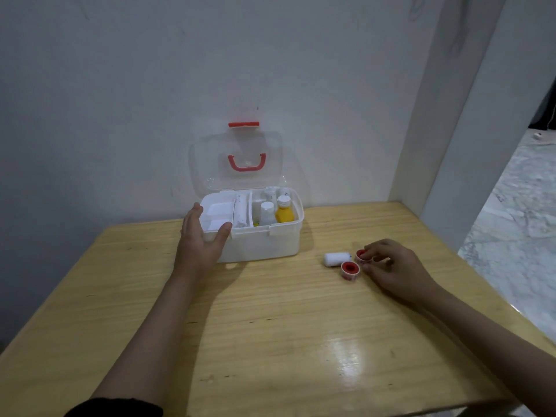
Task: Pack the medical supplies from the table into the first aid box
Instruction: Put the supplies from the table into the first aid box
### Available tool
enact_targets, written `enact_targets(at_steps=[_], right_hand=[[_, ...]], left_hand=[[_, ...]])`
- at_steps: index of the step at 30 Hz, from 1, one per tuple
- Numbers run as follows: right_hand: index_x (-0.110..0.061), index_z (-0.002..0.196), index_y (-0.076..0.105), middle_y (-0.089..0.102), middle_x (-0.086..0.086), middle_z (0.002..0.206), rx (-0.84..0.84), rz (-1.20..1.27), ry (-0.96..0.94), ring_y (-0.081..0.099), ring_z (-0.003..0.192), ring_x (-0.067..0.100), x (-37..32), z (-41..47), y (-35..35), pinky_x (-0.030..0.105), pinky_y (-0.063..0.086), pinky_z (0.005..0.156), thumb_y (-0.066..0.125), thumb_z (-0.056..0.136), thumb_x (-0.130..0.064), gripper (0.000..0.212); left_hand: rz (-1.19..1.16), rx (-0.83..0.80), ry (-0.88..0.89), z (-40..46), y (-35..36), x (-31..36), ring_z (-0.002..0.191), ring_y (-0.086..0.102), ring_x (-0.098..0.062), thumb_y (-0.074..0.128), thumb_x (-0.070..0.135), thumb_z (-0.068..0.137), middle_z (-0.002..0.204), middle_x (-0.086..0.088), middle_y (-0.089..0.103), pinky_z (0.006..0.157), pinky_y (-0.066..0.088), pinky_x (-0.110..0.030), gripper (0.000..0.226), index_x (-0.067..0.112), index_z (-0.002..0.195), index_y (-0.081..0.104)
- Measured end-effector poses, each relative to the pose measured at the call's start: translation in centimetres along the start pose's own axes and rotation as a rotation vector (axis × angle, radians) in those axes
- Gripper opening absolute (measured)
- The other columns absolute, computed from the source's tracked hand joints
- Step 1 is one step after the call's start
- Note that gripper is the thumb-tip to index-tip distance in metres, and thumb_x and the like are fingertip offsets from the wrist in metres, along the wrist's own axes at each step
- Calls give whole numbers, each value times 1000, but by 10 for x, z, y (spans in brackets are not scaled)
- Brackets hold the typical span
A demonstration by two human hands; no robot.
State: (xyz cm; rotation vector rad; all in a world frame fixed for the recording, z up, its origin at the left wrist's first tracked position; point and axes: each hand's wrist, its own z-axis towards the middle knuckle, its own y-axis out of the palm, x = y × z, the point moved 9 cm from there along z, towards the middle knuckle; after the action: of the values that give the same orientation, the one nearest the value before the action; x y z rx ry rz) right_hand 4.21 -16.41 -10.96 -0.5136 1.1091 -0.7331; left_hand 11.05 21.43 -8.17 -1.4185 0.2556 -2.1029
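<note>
The white first aid box (264, 245) stands open near the wall, its clear lid (210, 158) with a red handle upright. Inside are a yellow bottle (284, 213), white bottles (267, 212) and a white roll (240, 210) beside a white tray. My left hand (201, 239) holds the box's front left corner, thumb on the rim. To the right on the table lie a white bandage roll (336, 258) and two red-centred tape rolls. My right hand (394, 269) pinches the farther tape roll (362, 256); the nearer tape roll (349, 270) lies just beside it.
The wooden table (270, 326) fills the near view, its right edge running along a white pillar (451, 115). The white wall stands right behind the box. Pale floor shows at the far right.
</note>
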Motion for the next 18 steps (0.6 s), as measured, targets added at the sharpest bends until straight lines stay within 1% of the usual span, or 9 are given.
enact_targets(at_steps=[3,5,6,7,8,9,13,15,18], right_hand=[[-17,90,68,62,-1,97,35,4,-45,62,87,6,-8,-10,5,4,42,76,75,74,-13,18],[-14,95,66,59,2,100,69,-37,-123,60,92,9,-16,-17,7,5,42,82,74,73,-11,24],[-15,97,66,58,2,99,72,-65,-166,60,93,11,-19,-20,8,11,45,83,73,73,-12,25],[-17,98,66,58,-1,98,63,-93,-200,59,91,12,-22,-21,10,21,48,83,72,73,-16,25],[-20,99,66,57,-4,96,43,-117,-217,59,88,13,-23,-22,12,29,50,79,70,75,-20,25],[-24,101,66,56,-7,94,24,-129,-229,59,85,13,-24,-23,14,33,50,75,69,76,-25,25],[-35,101,67,54,-8,91,4,-89,-219,58,78,4,-27,-22,18,27,50,68,71,79,-31,23],[-36,98,69,54,-8,87,6,-58,-178,58,75,6,-27,-21,17,23,49,65,72,78,-34,20],[-32,89,70,57,-9,85,-19,-37,-113,59,79,5,-25,-18,16,17,47,66,69,74,-46,21]], left_hand=[[12,9,10,1,-1,0,141,25,-20,60,41,85,153,-4,28,111,26,-32,72,14,143,26],[11,5,10,1,-1,-1,141,26,-20,59,42,85,153,-4,28,113,27,-37,72,14,143,27],[15,-1,10,1,-1,-1,140,26,-21,59,42,85,153,-4,28,113,28,-39,72,14,143,26],[18,-4,11,1,-1,-1,141,26,-21,59,43,85,153,-4,28,113,28,-40,73,14,143,26],[19,-4,12,1,-1,-1,141,26,-21,59,43,85,153,-4,28,113,28,-40,73,14,143,26],[18,-3,9,2,-1,-2,141,26,-21,59,43,85,153,-4,27,113,28,-40,73,15,143,26],[30,-12,-1,2,-1,-3,140,26,-22,59,44,84,153,-4,27,113,30,-43,74,15,143,26],[30,-12,4,2,-1,-3,140,26,-23,59,44,84,153,-4,27,113,29,-43,74,15,143,26],[25,-15,4,2,0,-3,140,26,-23,60,44,84,153,-5,27,113,29,-43,73,15,143,27]])
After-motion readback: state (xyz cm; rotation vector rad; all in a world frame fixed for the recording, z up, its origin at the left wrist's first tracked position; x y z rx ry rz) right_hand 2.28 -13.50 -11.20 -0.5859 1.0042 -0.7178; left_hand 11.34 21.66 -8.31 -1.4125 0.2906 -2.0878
